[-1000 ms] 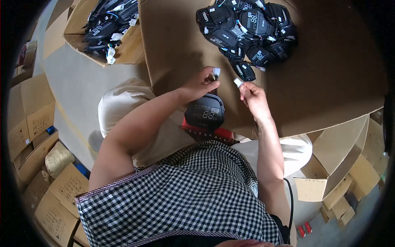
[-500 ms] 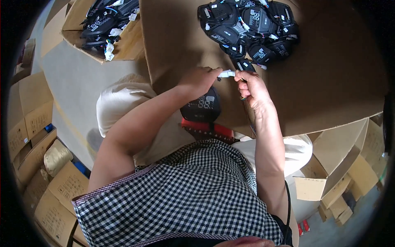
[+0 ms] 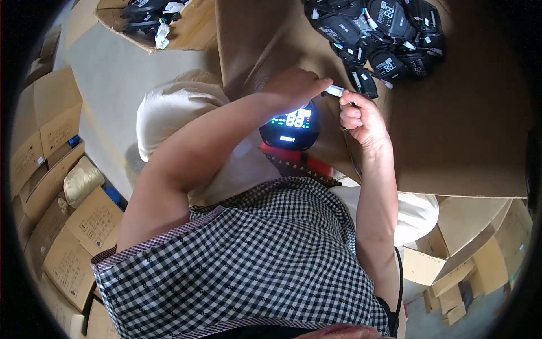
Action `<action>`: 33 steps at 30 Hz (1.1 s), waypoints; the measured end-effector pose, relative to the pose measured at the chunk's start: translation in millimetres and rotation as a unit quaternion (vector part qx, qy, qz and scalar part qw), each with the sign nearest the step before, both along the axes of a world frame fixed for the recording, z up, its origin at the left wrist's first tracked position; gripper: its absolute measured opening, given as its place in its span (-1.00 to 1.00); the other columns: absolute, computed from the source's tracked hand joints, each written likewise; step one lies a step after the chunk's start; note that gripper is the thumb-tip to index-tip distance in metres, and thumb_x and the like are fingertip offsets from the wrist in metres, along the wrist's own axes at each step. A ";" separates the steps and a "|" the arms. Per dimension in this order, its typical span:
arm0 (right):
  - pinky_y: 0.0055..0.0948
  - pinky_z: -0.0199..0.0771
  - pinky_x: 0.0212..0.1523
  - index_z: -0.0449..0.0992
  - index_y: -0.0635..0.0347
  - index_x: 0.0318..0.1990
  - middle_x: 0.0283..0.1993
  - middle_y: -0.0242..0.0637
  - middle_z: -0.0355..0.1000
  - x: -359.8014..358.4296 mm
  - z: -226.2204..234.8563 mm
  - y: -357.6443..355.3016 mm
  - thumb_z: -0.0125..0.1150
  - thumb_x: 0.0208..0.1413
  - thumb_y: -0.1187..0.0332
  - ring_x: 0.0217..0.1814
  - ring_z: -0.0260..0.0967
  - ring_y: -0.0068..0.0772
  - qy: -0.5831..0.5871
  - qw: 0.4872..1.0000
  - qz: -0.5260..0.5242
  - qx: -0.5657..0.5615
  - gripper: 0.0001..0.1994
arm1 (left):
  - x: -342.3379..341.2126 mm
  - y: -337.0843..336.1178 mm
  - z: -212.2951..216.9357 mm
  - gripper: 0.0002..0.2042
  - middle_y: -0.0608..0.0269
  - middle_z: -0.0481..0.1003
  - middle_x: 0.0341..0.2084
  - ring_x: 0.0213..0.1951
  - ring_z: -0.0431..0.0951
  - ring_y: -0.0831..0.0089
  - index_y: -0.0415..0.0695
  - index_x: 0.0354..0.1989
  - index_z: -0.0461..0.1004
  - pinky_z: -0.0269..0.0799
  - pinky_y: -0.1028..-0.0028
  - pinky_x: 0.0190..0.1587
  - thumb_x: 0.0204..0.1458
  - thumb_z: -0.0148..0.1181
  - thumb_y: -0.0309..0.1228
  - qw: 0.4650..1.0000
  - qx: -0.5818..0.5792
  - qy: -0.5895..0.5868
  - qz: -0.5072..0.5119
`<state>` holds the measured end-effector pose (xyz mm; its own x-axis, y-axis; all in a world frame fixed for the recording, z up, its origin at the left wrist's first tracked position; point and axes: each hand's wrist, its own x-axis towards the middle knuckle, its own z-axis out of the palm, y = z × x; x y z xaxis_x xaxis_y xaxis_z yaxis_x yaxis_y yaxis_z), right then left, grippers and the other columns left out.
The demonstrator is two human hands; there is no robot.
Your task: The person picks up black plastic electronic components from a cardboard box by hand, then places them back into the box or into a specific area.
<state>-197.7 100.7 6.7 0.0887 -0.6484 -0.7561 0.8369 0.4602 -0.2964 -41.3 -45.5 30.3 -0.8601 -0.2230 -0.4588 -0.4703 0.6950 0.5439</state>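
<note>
Between my hands is a white plastic wire connector (image 3: 335, 90). My left hand (image 3: 296, 86) pinches its left end, and my right hand (image 3: 364, 117) grips the right end with the fingers curled in. A thin cable runs down from my right hand. Just below my left hand lies a round black display unit (image 3: 291, 134), its screen lit with white digits and small coloured marks; my left hand and wrist hide part of its top. Beyond my right hand, a pile of similar black display units (image 3: 389, 39) with wires and white plugs rests on the cardboard surface (image 3: 451, 135).
An open carton (image 3: 186, 34) with more display units stands at the far left. Other cartons (image 3: 84, 237) and a yellowish bundle (image 3: 82, 181) are at the left. Open boxes (image 3: 451, 243) sit at the lower right. Something red (image 3: 316, 164) lies under the lit unit.
The display unit's screen has gone from dim to brightly lit. My hands still hold the connector between them. The whole view has shifted, so the pile and cartons appear higher up.
</note>
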 end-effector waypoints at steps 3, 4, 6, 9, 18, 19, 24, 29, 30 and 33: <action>-0.72 -0.26 -0.75 0.41 0.23 -0.42 -0.70 -0.64 0.00 4.7 -1.6 -2.2 0.15 0.08 0.33 -0.75 -0.19 -0.80 0.040 0.999 -0.016 -0.027 -0.84 | -0.6 2.6 -16.8 -0.78 0.08 0.51 -0.35 -0.20 0.52 0.11 0.00 -0.15 0.45 0.40 0.14 -0.14 0.12 -0.07 -0.27 0.998 -0.002 0.028 0.047; -0.72 -0.26 -0.75 0.43 0.23 -0.40 -0.69 -0.65 0.03 2.5 -4.2 -2.7 0.16 0.10 0.32 -0.75 -0.18 -0.80 0.054 0.998 -0.014 -0.029 -0.84 | -1.7 2.4 -18.0 -0.78 0.08 0.51 -0.35 -0.20 0.52 0.11 0.00 -0.15 0.45 0.40 0.14 -0.14 0.12 -0.07 -0.27 0.999 -0.001 0.029 0.044; -0.72 -0.25 -0.74 0.45 0.21 -0.39 -0.68 -0.64 0.08 4.8 -7.4 0.6 0.17 0.11 0.31 -0.74 -0.15 -0.80 0.072 0.996 0.007 -0.053 -0.84 | -0.6 2.2 -18.5 -0.77 0.08 0.51 -0.32 -0.18 0.51 0.11 -0.01 -0.17 0.45 0.39 0.13 -0.12 0.08 -0.02 -0.22 0.983 -0.012 0.182 0.005; -0.74 -0.06 -0.66 0.50 0.14 -0.36 -0.61 -0.58 0.27 9.2 -20.0 5.7 0.19 0.13 0.27 -0.66 0.05 -0.80 0.175 0.978 0.083 -0.083 -0.85 | 3.9 -2.3 -20.3 -0.71 0.05 0.52 -0.28 -0.14 0.50 0.10 -0.04 -0.15 0.45 0.38 0.11 -0.09 0.07 -0.02 -0.17 0.999 0.002 0.046 -0.013; -0.06 0.08 0.21 0.63 -0.15 -0.24 0.29 -0.24 0.13 -14.9 -114.5 26.6 0.18 0.00 0.14 0.25 0.06 -0.02 0.808 0.482 0.328 0.086 -0.80 | -0.2 -6.9 0.4 -0.59 -0.05 0.51 -0.30 -0.20 0.51 0.04 -0.25 -0.29 0.48 0.38 0.20 -0.14 0.07 0.00 -0.06 0.969 0.146 -0.018 0.200; -0.03 0.08 0.20 0.63 -0.14 -0.24 0.27 -0.24 0.17 -15.8 -122.3 24.2 0.19 0.00 0.13 0.25 0.08 -0.05 0.816 0.463 0.338 0.073 -0.80 | -1.6 -7.1 3.1 -0.59 -0.04 0.51 -0.33 -0.22 0.51 0.10 -0.24 -0.29 0.48 0.38 0.25 -0.15 0.08 0.04 -0.06 0.973 0.137 0.000 0.183; -0.11 0.36 -0.05 0.59 0.13 -0.37 -0.18 -0.23 0.50 -40.4 -152.6 36.6 0.23 0.01 0.23 -0.12 0.39 -0.15 0.832 0.537 0.105 0.095 -0.82 | 2.8 -6.0 -16.3 -0.71 -0.02 0.52 -0.37 -0.27 0.51 0.07 -0.22 -0.31 0.45 0.39 0.24 -0.19 0.04 0.08 -0.20 0.970 0.150 0.064 0.178; -0.37 0.51 -0.24 0.50 0.15 -0.25 -0.23 -0.26 0.47 -7.2 -25.9 18.7 0.19 0.10 0.32 -0.21 0.42 -0.34 0.183 0.884 -0.428 -0.037 -0.86 | 16.4 -16.2 -28.4 -0.74 0.14 0.54 -0.42 -0.37 0.55 0.41 -0.16 -0.23 0.41 0.43 0.37 -0.29 0.09 0.09 -0.21 0.865 0.336 -0.042 0.370; -0.36 0.51 -0.24 0.49 0.15 -0.24 -0.20 -0.28 0.47 3.1 -16.1 29.7 0.17 0.11 0.32 -0.20 0.43 -0.35 0.156 0.891 -0.422 -0.063 -0.86 | 15.1 -18.6 -29.2 -0.74 0.14 0.54 -0.42 -0.37 0.55 0.41 -0.16 -0.23 0.41 0.43 0.37 -0.29 0.09 0.09 -0.21 0.868 0.331 -0.034 0.368; -0.33 0.49 -0.15 0.49 0.15 -0.26 -0.15 -0.33 0.47 42.7 10.5 51.3 0.16 0.12 0.32 -0.11 0.42 -0.35 0.121 0.891 -0.428 -0.090 -0.88 | 13.9 -15.3 -44.1 -0.70 0.17 0.53 -0.33 -0.35 0.55 0.50 -0.11 -0.12 0.36 0.45 0.45 -0.26 0.12 0.09 -0.16 0.753 0.489 -0.024 0.440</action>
